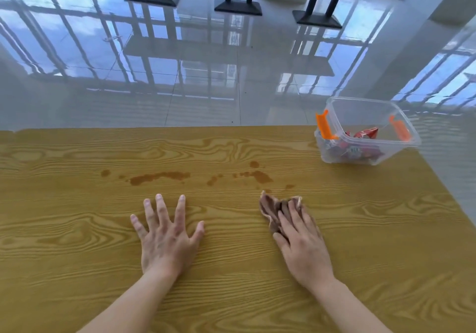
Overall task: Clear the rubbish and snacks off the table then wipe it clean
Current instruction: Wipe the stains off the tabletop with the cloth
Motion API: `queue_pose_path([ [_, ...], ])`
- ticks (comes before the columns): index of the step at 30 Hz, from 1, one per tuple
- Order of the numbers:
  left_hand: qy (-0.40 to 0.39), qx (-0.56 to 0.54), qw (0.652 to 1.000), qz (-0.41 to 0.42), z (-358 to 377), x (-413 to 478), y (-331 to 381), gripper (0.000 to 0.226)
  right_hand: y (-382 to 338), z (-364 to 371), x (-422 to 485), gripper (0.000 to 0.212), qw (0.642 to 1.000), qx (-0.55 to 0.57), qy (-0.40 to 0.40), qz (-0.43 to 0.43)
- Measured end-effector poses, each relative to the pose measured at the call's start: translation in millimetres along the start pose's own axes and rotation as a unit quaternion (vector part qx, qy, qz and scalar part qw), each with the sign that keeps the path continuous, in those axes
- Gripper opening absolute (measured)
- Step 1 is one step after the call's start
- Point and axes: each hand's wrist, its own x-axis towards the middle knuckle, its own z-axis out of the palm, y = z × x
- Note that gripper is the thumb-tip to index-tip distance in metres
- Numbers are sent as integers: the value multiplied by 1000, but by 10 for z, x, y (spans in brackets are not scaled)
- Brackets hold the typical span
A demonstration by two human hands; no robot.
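A brown crumpled cloth lies on the yellow wood-grain table, and my right hand presses flat on its near part with the fingers over it. My left hand rests palm down on the bare table, fingers spread, holding nothing. Brown liquid stains run in a broken line across the table just beyond both hands, with a further patch of the stains right in front of the cloth. A clear plastic box with orange clips stands at the far right corner and holds red snack packets.
The table's far edge runs across the middle of the view, and its right edge slants down past the box. Beyond lies a glossy tiled floor with three black table bases at the back.
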Motion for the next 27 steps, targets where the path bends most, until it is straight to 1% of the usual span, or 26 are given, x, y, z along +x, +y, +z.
queue_pose_path([
  [1,1,0,1000,-1,0,3,4,86,-9,10,-140,60,999,-1,-4,-34],
  [2,0,1,1000,-1,-2,1,4,86,50,1,-178,59,999,-3,-8,-49],
  [3,1,1,1000,-2,0,-3,3,86,147,-13,-124,59,999,-7,-4,-40],
  [4,2,1,1000,-2,3,-5,3,86,261,-22,-5,59,1000,-15,12,-10],
  [6,6,0,1000,-2,11,-4,2,85,427,-77,368,57,995,-20,38,90],
  [8,4,-2,1000,-3,10,5,1,85,452,-162,732,52,983,7,23,182],
  [9,3,0,1000,-3,8,6,3,84,407,-182,820,53,981,12,15,191],
  [10,2,1,1000,-3,10,4,3,84,339,-177,834,54,986,4,11,164],
  [11,1,1,1000,-2,8,-4,3,84,253,-160,755,53,994,-14,6,112],
  [14,13,-10,1000,-4,-2,-20,2,83,37,-89,43,54,998,-40,-2,-57],
  [15,15,-11,1000,-3,-2,-20,3,83,66,-95,-146,56,996,-37,-11,-86],
  [16,15,-11,1000,-2,-1,-22,8,83,175,-105,-192,56,996,-34,-21,-85],
  [17,15,-10,1000,-2,1,-24,10,83,304,-120,-105,57,997,-36,-18,-59],
  [19,17,-6,1000,-2,3,-18,16,83,439,-183,346,61,998,-34,9,49],
  [20,17,-6,1000,-1,11,-19,13,83,440,-198,630,61,994,-21,9,109],
  [21,16,-6,1000,-2,19,-18,11,83,373,-217,868,60,989,-8,-4,150],
  [22,17,-5,1000,-3,21,-13,13,83,277,-207,1020,59,987,-11,-14,158],
  [23,17,-3,1000,-5,24,-9,11,83,158,-178,1062,58,991,-19,-21,134],
  [24,17,-2,1000,-4,23,-7,9,83,27,-145,997,57,995,-27,-28,92],
  [25,15,0,1000,-4,19,-10,5,83,-93,-114,823,56,998,-34,-33,48],
  [27,14,-2,1000,-4,12,-14,11,84,-241,-41,294,57,998,-38,-16,-36],
])
